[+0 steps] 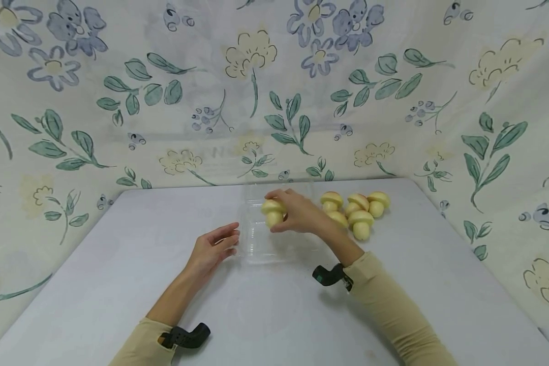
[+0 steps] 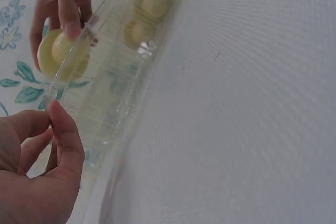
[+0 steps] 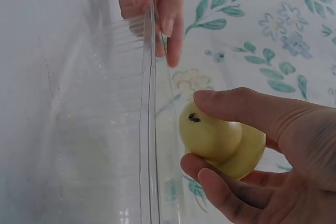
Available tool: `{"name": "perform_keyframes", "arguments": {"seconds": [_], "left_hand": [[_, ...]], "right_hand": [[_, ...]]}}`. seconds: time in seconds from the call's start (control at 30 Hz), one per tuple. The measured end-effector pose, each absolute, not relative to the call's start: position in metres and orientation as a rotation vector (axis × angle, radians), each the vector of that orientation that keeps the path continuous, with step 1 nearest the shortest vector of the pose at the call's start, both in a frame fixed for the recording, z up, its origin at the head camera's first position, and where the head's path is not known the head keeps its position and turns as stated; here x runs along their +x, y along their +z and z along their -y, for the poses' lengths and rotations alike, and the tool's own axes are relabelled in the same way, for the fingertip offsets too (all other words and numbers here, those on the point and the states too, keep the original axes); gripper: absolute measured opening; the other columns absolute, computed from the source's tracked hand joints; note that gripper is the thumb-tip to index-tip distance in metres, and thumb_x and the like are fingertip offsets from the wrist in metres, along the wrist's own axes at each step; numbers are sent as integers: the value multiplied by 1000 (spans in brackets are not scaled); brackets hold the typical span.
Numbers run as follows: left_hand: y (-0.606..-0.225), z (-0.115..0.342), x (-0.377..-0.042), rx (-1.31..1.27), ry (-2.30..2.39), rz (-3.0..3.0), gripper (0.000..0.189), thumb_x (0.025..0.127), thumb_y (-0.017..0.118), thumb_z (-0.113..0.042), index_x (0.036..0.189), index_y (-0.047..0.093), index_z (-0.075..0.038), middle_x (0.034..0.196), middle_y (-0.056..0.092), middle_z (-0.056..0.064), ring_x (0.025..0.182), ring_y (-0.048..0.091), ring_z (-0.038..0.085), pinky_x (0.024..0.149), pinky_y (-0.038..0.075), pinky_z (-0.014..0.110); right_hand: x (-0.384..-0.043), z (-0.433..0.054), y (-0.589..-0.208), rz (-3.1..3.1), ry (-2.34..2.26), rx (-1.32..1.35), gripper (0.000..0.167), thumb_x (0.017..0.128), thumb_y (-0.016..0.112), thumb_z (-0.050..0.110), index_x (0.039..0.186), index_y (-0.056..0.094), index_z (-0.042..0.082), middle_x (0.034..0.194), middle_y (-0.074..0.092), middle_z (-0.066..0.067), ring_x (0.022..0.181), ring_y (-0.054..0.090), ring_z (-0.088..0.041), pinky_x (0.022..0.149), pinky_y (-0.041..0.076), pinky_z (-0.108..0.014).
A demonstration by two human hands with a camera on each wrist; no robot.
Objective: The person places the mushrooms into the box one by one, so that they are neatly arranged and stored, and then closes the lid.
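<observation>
A clear plastic container (image 1: 274, 251) stands on the table in the middle of the head view. At its left side, my left hand (image 1: 215, 249) pinches the rim between thumb and fingers, as the left wrist view shows. My right hand (image 1: 299, 212) holds a pale yellow mushroom-shaped piece (image 1: 273, 216) above the container, cap up and stem down. In the right wrist view, the thumb and fingers wrap this piece (image 3: 210, 132), and a small dark mark shows on its rounded stem end. The container's rim (image 3: 149, 129) is close beside it.
Several more yellow mushroom-shaped pieces (image 1: 361, 223) stand grouped to the right of the container, some partly hidden by my right wrist. The white table (image 1: 274, 315) ends at the back against a floral cloth (image 1: 201, 101). Each forearm bears a black wrist camera (image 1: 328, 275).
</observation>
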State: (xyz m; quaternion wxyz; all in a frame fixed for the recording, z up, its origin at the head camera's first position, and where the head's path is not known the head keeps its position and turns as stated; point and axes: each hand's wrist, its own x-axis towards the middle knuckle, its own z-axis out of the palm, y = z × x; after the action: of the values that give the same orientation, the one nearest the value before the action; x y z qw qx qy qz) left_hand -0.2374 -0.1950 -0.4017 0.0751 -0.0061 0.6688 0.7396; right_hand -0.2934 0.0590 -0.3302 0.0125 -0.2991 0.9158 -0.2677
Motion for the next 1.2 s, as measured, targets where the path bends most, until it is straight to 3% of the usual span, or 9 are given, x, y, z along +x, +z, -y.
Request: {"name": "perform_keyframes", "arguments": {"seconds": [0.53,0.93,1.2], "left_hand": [[-402,193,-238,-27,2224,-2015,56,93,68,-13,143,47,0,114,67,-4,91,63,5,77,56,17],[-404,194,-238,16,2246,-2001,56,93,68,-12,143,46,2,112,67,-3,91,63,5,77,56,18],[-404,194,-238,20,2244,-2004,55,94,67,-11,143,46,2,110,67,-4,90,63,5,76,56,17]], "right_hand": [[-301,-40,-330,-2840,-756,-978,74,78,83,31,141,47,21,130,56,-6,110,52,-21,89,47,-37],[-312,-21,-334,-2822,-677,-923,72,79,83,30,140,47,20,125,56,-7,102,52,-20,84,46,-33],[-317,-12,-337,-2783,-639,-897,71,79,84,29,139,48,19,124,56,-7,103,52,-20,88,47,-34]]}}
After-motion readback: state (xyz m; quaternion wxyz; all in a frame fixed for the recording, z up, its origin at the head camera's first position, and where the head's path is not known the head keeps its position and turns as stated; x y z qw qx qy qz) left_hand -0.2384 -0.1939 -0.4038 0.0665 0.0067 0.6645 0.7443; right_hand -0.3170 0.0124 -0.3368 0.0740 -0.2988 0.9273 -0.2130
